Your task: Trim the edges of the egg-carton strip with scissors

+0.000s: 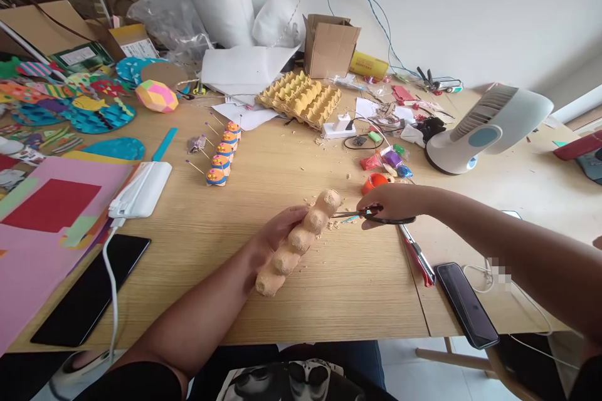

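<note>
Carton strip (300, 240) against left fingers (295, 213), scissors (397, 220) in right fingers (368, 200)

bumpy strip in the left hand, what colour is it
The bumpy strip is pale orange-tan, best seen in the head view.

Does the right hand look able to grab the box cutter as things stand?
Probably not yet: the right hand holds scissors, though the box cutter lies close by, mostly uncovered.
</note>
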The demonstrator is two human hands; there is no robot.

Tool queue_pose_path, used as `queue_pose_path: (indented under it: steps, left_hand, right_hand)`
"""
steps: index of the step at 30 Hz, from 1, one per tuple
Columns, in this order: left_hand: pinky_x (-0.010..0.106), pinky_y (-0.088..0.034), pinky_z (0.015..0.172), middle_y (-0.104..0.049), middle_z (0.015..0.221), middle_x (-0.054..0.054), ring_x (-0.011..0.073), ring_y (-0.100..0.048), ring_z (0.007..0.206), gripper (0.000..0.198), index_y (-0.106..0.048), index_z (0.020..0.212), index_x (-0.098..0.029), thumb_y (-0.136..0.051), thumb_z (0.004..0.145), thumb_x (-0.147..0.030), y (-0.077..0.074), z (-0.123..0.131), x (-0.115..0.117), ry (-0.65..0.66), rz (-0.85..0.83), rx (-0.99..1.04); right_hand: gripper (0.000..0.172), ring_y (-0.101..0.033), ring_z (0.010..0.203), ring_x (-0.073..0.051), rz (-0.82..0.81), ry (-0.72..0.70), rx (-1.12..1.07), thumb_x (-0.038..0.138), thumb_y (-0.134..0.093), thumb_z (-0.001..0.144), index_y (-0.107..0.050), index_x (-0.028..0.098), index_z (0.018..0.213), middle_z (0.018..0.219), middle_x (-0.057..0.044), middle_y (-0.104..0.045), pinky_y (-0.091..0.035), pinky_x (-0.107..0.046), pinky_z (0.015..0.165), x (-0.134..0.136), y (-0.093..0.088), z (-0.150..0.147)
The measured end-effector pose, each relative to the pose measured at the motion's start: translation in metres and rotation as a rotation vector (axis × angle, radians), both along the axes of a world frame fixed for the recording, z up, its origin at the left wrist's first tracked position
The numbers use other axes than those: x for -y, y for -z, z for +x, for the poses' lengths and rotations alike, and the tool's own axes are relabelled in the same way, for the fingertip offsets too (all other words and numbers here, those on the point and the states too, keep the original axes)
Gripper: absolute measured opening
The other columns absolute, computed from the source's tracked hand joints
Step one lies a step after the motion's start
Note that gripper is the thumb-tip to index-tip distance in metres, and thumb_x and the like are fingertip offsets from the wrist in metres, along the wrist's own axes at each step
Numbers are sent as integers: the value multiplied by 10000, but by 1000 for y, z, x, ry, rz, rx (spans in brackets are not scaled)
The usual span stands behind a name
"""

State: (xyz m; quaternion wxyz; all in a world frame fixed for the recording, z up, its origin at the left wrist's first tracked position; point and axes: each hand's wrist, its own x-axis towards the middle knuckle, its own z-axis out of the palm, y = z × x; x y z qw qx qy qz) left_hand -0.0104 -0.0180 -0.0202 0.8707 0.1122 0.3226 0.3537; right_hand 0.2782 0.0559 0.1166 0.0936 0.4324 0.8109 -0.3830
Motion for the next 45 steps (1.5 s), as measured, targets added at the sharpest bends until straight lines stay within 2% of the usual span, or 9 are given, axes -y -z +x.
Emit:
queue_pose_path:
  steps: [2,8,12,18,22,27,31,35,45]
  left_hand:
    - [458,-576,727,-750,767,99,322,-739,696,319,-763,1083,-255,-672,974,-541,1,4,-4,-15,2,48]
    - [496,-580,734,-755,761,115,354,-739,725,289,-758,1098,-245,-635,999,-487,3,5,-4,-42,-8,67]
    - [442,-563,659,-714,680,86,300,-692,613,262,-747,1087,-251,-650,989,-473,-1,7,-4,-75,2,23]
    - [357,-523,600,-660,611,44,211,-591,515,229,-711,1044,-239,-694,964,-452,-12,2,-4,140,25,-32]
    - [357,-519,602,-654,605,33,203,-572,506,254,-698,1075,-250,-721,940,-465,-15,-1,-1,158,79,-61]
    - [351,-504,609,-673,633,42,210,-588,532,235,-729,1041,-242,-736,915,-441,-6,2,-3,186,181,-61]
    - [293,-442,548,-629,612,17,150,-518,478,194,-704,913,-227,-737,912,-419,1,3,-6,165,226,-101]
    - [300,-435,560,-605,589,20,157,-518,482,263,-689,851,-218,-752,912,-466,1,1,-6,246,277,-65]
    - [252,-364,508,-595,628,18,123,-499,492,346,-697,776,-217,-807,847,-537,9,3,-7,257,331,-65]
  right_hand:
    - [509,-546,559,-148,-8,4,1,758,-907,664,-789,267,728,635,11,-670,-374,-313,599,-1,-5,-3]
    - [531,-572,594,-159,-18,-34,117,796,-859,695,-822,275,786,676,-6,-704,-385,-322,624,-3,-10,-9]
    - [580,-551,618,-158,-29,-61,133,834,-804,723,-798,255,770,666,-7,-669,-386,-328,644,-6,-11,-9]
    - [579,-585,709,-170,-139,-124,247,798,-777,752,-785,231,868,781,-8,-707,-409,-315,711,-7,-25,-14]
    - [595,-588,739,-181,-139,-114,276,799,-767,742,-783,230,916,811,-12,-711,-410,-322,735,-6,-26,-15]
    - [588,-574,739,-181,-169,-119,259,781,-773,732,-775,223,918,815,-13,-697,-408,-323,737,-9,-23,-12]
    - [574,-559,720,-174,-156,-127,265,776,-763,747,-760,224,903,781,-3,-672,-400,-322,735,-8,-23,-13]
    - [565,-553,707,-169,-153,-160,270,775,-749,769,-749,220,875,756,2,-655,-396,-319,730,-7,-25,-14]
    - [532,-648,798,-211,-71,-229,346,734,-800,758,-799,237,946,861,-28,-763,-378,-327,744,-12,-28,-16]
